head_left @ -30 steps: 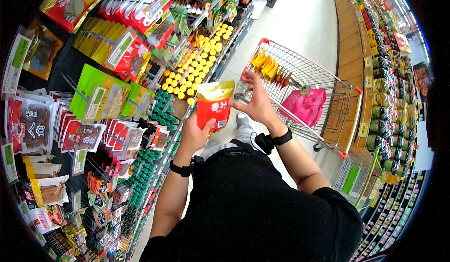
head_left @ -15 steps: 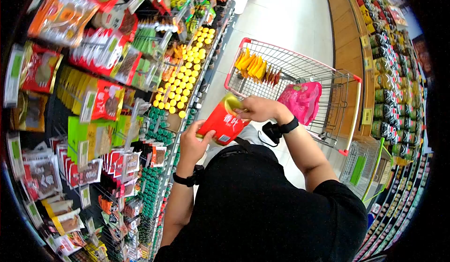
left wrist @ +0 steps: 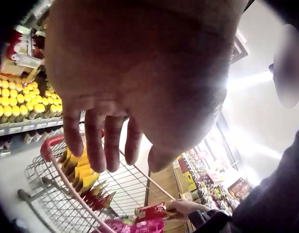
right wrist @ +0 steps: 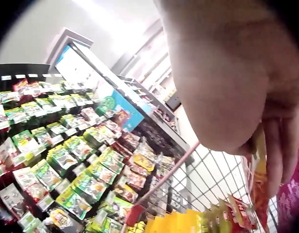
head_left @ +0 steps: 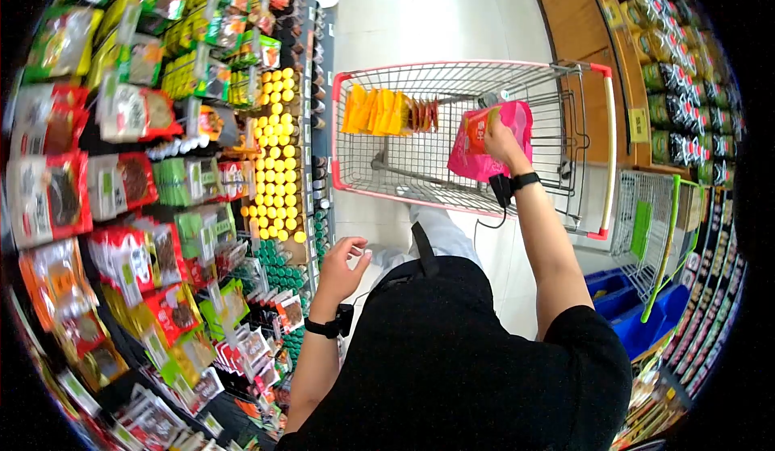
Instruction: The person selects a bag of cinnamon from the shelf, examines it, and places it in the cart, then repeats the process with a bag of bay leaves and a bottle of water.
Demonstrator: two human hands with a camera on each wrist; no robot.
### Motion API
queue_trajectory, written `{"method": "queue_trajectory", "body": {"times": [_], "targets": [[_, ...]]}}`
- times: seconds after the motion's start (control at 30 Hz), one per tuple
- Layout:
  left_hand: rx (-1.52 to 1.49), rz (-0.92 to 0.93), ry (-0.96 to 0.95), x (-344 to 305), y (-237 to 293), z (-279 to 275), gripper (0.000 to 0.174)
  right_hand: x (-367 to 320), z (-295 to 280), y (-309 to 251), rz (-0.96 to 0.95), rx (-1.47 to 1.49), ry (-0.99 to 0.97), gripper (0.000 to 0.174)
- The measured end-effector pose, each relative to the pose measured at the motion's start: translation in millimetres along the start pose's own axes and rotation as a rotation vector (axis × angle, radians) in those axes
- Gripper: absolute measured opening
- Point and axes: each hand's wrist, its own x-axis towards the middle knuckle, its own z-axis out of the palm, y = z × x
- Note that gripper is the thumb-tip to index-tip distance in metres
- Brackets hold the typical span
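My right hand pinches a red spice packet with white lettering, inside the shopping cart. The packet overlaps a bright pink bag lying in the cart. In the right wrist view, the thumb and fingers close on the upright packet, part of which is hidden behind the fingers. Near the shelf side, my left hand hovers with loosely bent fingers and holds nothing. Its palm and spread fingertips fill the upper left wrist view.
Yellow packets stand in a row in the cart, with dark red packets beside them. Hanging spice bags and yellow-capped bottles line the left shelf. On the right are a green-handled cart and blue crates.
The right hand has taken the red packet from the left hand and carried it over into the cart. The left hand has let go. The view has swung toward the cart.
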Motion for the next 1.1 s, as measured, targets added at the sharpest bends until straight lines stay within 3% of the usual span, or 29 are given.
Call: {"method": "queue_trajectory", "body": {"times": [0.07,0.2,0.4,0.47,0.57,0.87,1.1], "targets": [[0.020,0.007,-0.054,20,18,6,0.026,35,34,41,-0.011,0.015,-0.002,0.058],[0.070,-0.075,-0.133,40,26,14,0.026,75,72,59,0.190,0.048,-0.055,0.054],[0.136,-0.263,-0.117,35,20,7,0.027,111,152,101,0.096,0.052,0.027,0.054],[0.134,-0.311,-0.106,33,22,6,0.027,119,160,95,0.192,0.021,-0.036,0.052],[0.142,-0.382,-0.094,29,23,11,0.027,132,189,102,0.152,0.024,0.011,0.048],[0.118,-0.431,-0.144,29,26,10,0.027,148,202,62,0.195,0.117,-0.148,0.058],[0.116,-0.401,-0.088,23,6,-2,0.026,136,190,58,0.060,0.120,-0.270,0.063]]}}
